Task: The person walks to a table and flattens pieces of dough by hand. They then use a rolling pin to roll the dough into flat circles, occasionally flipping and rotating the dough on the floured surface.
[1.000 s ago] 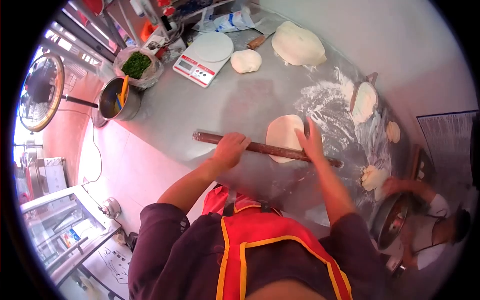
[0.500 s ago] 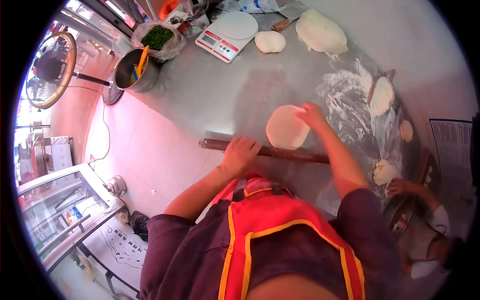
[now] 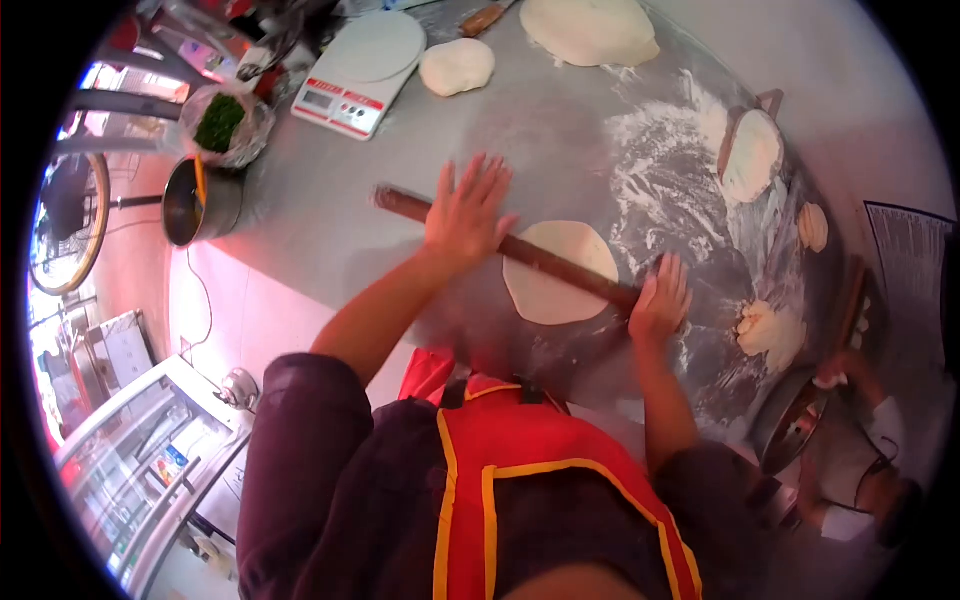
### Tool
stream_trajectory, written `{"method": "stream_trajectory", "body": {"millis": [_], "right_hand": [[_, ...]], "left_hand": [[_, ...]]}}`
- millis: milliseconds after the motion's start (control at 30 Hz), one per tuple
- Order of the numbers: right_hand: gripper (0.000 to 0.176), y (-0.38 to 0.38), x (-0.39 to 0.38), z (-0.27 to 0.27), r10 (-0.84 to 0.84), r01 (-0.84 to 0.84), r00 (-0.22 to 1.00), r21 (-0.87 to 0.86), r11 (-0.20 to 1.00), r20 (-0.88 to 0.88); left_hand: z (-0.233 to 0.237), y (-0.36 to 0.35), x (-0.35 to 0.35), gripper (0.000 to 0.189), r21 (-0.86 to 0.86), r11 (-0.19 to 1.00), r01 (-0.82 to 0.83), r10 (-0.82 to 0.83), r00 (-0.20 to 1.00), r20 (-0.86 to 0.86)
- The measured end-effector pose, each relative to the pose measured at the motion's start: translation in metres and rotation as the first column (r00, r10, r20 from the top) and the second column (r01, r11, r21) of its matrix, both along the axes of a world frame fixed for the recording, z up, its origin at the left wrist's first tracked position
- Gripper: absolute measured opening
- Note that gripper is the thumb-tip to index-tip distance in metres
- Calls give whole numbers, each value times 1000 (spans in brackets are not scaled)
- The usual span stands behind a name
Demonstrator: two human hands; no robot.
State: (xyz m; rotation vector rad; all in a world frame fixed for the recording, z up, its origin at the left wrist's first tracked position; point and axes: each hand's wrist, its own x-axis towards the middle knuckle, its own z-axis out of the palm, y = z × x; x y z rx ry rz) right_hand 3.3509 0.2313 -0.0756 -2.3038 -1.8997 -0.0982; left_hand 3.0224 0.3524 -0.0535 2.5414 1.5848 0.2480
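Note:
A dark wooden rolling pin (image 3: 560, 266) lies slantwise across a flat round of dough (image 3: 550, 304) on the metal worktop (image 3: 330, 190). My left hand (image 3: 468, 215) rests palm down on the pin's left part, its fingers stretched out and spread. Near the right end, my right hand (image 3: 659, 300) presses on the pin with fingers extended, not wrapped around it. The pin hides a strip of the dough's middle.
Behind are a white kitchen scale (image 3: 362, 75), a dough ball (image 3: 457, 67) and a large dough slab (image 3: 590, 30). Flour (image 3: 672, 165) dusts the right side. A metal pot (image 3: 203, 205) and bagged chopped greens (image 3: 220, 123) stand left. A co-worker's hand (image 3: 845, 369) is beside a round pan (image 3: 792, 420).
The rolling pin has moved forward onto the dough and now slants. My right hand has left the dough's edge for the pin's right end. My left hand has moved forward, fingers spreading.

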Motion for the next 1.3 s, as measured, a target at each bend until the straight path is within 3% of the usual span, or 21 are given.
{"method": "stream_trajectory", "body": {"millis": [167, 267, 300, 400, 467, 567, 667, 700, 767, 833, 900, 967, 1033, 1133, 1200, 1233, 1267, 1300], "right_hand": [[52, 100, 38, 0, -107, 97, 990, 104, 990, 88], [54, 103, 42, -3, 56, -61, 998, 226, 972, 31], [54, 82, 30, 2, 6, 1, 998, 111, 994, -66], [58, -18, -11, 7, 68, -66, 989, 13, 998, -132], [61, -94, -37, 11, 119, -120, 976, 8, 993, -184], [62, -123, -47, 16, 170, -169, 966, 25, 985, -192], [61, -81, -35, 6, 147, -138, 980, 76, 988, -136], [60, -47, -26, 0, 133, -122, 985, 103, 987, -110], [57, 18, -6, 3, 81, -80, 996, 32, 996, -29], [55, 64, 4, 5, 39, -35, 997, 66, 997, -62], [55, 55, 8, 0, 53, -52, 998, 51, 997, -23], [57, -1, -10, 2, 120, -115, 990, 65, 991, -70], [60, -64, -29, 6, 203, -184, 969, 136, 973, -143], [57, -68, -37, 18, 240, -225, 953, 101, 969, -184], [56, -6, -35, 12, 92, -104, 907, -6, 995, -411], [57, 30, -39, 1, 25, -32, 827, -3, 999, -562], [57, 63, -45, -8, -40, 36, 716, -21, 999, -697], [53, 93, -55, 1, -246, 76, 630, -257, 964, -737]], "left_hand": [[-9, 114, 46, 64, 299, 954, 18, -31, 999, 39], [-14, 120, 48, 66, 336, 942, 15, -11, 1000, -12], [-13, 106, 39, 68, 264, 964, 2, -1, 1000, -6], [-9, 3, -10, 72, 14, 1000, 18, -19, 999, 48], [-17, -71, -45, 77, 22, 999, 31, -35, 975, 218], [-10, -118, -67, 79, -15, 999, 41, -37, 978, 208], [-17, -77, -48, 75, 75, 997, 13, -29, 976, 217], [-11, -45, -36, 71, 4, 1000, -4, 3, 986, 167], [-13, 20, -12, 64, 120, 993, -13, 9, 999, 32], [-13, 65, 4, 64, 220, 974, -47, 34, 998, 61], [-7, 54, 2, 65, 196, 979, -48, 36, 997, 64], [-19, 3, -24, 65, 78, 997, -4, -1, 998, 64], [-21, -60, -54, 67, -23, 999, 27, -22, 984, 176], [-8, -92, -72, 53, 41, 995, 87, -95, 967, 237], [-11, -79, -71, 42, -19, 994, 110, -101, 960, 261], [-10, -72, -71, 27, 22, 985, 171, -170, 944, 283], [-6, -75, -71, 25, 28, 985, 171, -172, 945, 278], [2, -83, -73, 23, 28, 984, 174, -175, 947, 270]]}}
